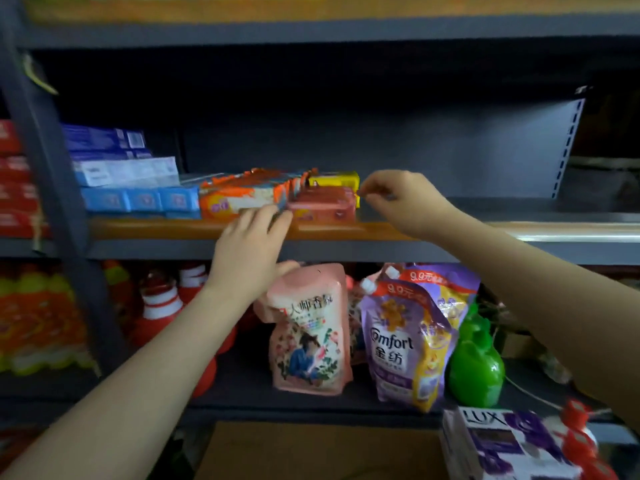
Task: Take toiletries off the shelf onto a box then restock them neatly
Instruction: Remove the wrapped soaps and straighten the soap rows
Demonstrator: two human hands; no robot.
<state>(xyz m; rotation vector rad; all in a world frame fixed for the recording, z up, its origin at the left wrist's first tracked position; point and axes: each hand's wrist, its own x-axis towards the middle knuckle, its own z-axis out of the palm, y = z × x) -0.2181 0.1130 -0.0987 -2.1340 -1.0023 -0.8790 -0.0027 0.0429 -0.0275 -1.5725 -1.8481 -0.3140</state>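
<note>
On the middle shelf (pixel 194 228) a row of toiletries is seen at the front edge: blue packets (pixel 138 199) under stacked blue and white boxes (pixel 124 169), then orange packs (pixel 242 195), then a pink soap pack (pixel 322 206) with a yellow pack (pixel 334 180) behind it. The packs are pushed one against another and brought to the front lip, probably so that the row looks neat and the labels can be read.

The left hand (pixel 252 244) is laid with its fingers flat against the front of the orange packs and the pink one, as if they were being squared into line. Its grip is open and nothing is held in it. The right hand (pixel 398 199) is raised just beside the right end of the pink and yellow packs, with thumb and forefinger pinched nearly together. Whether something small is pinched there cannot be told.

To the right of the packs the shelf is bare. It has a wooden front edge, a dark metal frame and a dark back panel, and the light is dim. On the lower shelf refill pouches (pixel 405 337) and a green bottle (pixel 476 362) stand. Below, a cardboard box (pixel 311 452) is seen, with purple soap boxes (pixel 502 441) at its right, which probably wait to be restocked.
</note>
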